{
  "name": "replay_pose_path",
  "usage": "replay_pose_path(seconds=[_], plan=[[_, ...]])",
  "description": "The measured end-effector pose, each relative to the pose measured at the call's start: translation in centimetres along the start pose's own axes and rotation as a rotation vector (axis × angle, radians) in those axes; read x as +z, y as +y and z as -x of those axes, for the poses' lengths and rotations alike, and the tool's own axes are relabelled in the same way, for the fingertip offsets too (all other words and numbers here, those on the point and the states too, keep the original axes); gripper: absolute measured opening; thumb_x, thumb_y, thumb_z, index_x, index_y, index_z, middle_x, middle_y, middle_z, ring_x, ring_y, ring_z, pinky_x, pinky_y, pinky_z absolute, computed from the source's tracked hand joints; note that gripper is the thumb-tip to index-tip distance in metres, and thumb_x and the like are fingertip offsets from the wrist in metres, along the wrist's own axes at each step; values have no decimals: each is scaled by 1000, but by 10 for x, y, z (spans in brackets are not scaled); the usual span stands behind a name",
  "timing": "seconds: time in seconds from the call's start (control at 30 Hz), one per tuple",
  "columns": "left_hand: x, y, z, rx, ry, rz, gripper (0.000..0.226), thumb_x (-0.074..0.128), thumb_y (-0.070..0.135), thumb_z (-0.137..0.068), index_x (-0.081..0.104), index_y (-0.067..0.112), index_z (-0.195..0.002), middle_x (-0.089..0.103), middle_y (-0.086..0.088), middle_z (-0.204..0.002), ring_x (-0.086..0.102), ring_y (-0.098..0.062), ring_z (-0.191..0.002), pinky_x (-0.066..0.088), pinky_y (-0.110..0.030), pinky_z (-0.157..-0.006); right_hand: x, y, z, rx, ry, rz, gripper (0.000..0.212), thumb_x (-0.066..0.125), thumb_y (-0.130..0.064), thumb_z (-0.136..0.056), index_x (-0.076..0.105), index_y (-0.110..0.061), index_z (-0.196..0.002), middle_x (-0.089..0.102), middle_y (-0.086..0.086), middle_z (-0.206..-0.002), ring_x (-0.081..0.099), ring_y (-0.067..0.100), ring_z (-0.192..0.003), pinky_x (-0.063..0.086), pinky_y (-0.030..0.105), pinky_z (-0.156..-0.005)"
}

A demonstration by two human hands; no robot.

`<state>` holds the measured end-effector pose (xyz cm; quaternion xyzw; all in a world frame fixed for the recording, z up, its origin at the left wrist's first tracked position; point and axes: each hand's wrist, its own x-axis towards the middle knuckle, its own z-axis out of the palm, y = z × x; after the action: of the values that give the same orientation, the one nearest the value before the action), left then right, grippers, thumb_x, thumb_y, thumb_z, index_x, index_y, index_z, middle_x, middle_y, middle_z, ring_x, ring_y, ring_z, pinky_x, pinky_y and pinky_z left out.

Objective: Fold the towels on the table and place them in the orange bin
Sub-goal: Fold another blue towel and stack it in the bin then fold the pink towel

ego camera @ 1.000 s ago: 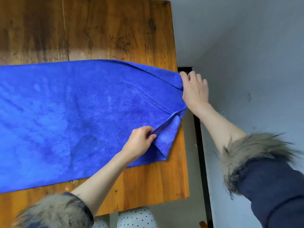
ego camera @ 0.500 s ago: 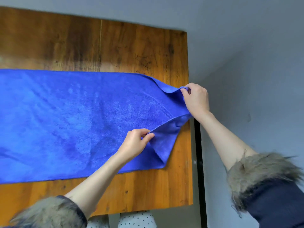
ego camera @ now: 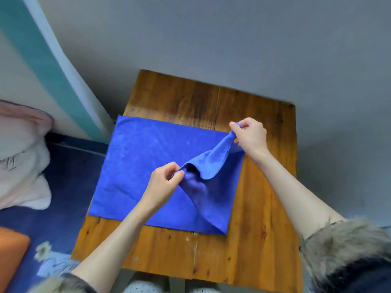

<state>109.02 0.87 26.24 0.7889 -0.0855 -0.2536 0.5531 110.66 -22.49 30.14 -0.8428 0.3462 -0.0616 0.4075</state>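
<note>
1. Head view, the towel: a blue towel (ego camera: pixel 148 166) lies spread on the wooden table (ego camera: pixel 254 240), covering the table's left and middle part. Its left half lies flat; its right edge is raised off the wood in a soft fold.

2. Head view, the hands: the left hand (ego camera: pixel 163 182) pinches the near right corner of the towel between thumb and fingertips, above the cloth's middle. The right hand (ego camera: pixel 250 135) pinches the far right corner, at about two o'clock from the left hand. Both corners are held up, with the cloth sagging between them.

3. Head view, the step in hand: by the look of it, the first fold is under way, the right edge being carried over toward nine o'clock. No crease is laid down yet.

4. Head view, the bin: an orange shape (ego camera: pixel 11 256) shows at the frame's lower left, at about eight o'clock from the table. It may be the orange bin, but too little shows to be sure, and nothing can be seen inside it.

5. Head view, what is left: this fold needs finishing, probably another follows, then the carry to the bin. Only this one towel shows on the table; whether more wait elsewhere cannot be told.
</note>
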Motion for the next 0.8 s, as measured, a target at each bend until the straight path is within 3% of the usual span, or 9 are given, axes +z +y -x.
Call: replay_pose_path(seconds=[0.07, 0.2, 0.3, 0.4, 0.47, 0.57, 0.63, 0.7, 0.8], plan=[[-32, -7, 6, 12, 60, 40, 18, 45, 20, -71, 36, 14, -57, 30, 9, -52, 24, -7, -53, 20, -20, -48, 22, -33, 3, -9, -40, -44, 18, 61, -26, -88, 59, -9, -80, 63, 6, -76, 59, 11, -57, 46, 13, -49], [-82, -24, 17, 14, 202, 177, 22, 43, 12, -68, 27, 14, -54, 23, 11, -48, 19, -5, -51, 16, -18, -47, 72, -79, 8, -4, -126, -93, 19, 60, -25, -85, 56, -14, -70, 59, -2, -62, 56, 9, -54, 48, 29, -69], [-110, -43, 24, -23, 317, 254, 24, 41, 10, -69, 24, 16, -54, 22, 12, -48, 18, -4, -49, 16, -16, -47, 115, -105, 11, 9, -209, -122, 18, 59, -23, -84, 58, -12, -70, 57, -1, -60, 54, 13, -58, 46, 25, -60], [-128, -85, 25, -213, 384, 140, 27, 46, 16, -77, 30, 3, -59, 29, -8, -55, 33, -11, -48, 27, -25, -53, 156, -120, 12, 86, -284, -190, 18, 58, -21, -85, 57, -13, -69, 58, 0, -62, 54, 11, -55, 43, 20, -52], [-134, -115, 24, -398, 376, 13, 27, 47, 18, -87, 43, -2, -70, 47, -19, -65, 58, -19, -60, 34, -30, -58, 176, -123, 9, 137, -341, -206, 18, 56, -22, -88, 57, -17, -71, 62, 2, -71, 58, 12, -62, 45, 21, -58], [-138, -134, 21, -530, 356, -134, 17, 46, 22, -93, 55, 8, -99, 60, -12, -98, 57, -28, -93, 40, -32, -72, 194, -114, 4, 168, -425, -167, 21, 50, -27, -93, 57, -19, -74, 63, 0, -79, 57, 13, -71, 42, 24, -62], [-137, -137, 18, -500, 362, -277, 30, 47, 23, -93, 48, 11, -120, 49, -8, -122, 49, -27, -108, 41, -36, -86, 201, -101, -1, 102, -419, -8, 25, 44, -27, -94, 61, -13, -81, 63, 3, -84, 54, 16, -76, 39, 25, -61], [-130, -134, 16, -412, 399, -509, 38, 49, 21, -91, 45, 11, -128, 42, -8, -132, 39, -28, -119, 36, -43, -94, 202, -78, -6, -6, -421, 282, 28, 40, -24, -94, 63, -8, -98, 63, 9, -95, 54, 23, -87, 41, 28, -66], [-113, -133, 11, -282, 336, -698, 43, 57, 18, -87, 49, 8, -128, 41, -13, -137, 36, -33, -126, 35, -48, -95, 198, -33, -15, -167, -496, 670, 38, 41, -18, -94, 52, -5, -128, 56, 16, -128, 47, 33, -121, 40, 37, -95]])
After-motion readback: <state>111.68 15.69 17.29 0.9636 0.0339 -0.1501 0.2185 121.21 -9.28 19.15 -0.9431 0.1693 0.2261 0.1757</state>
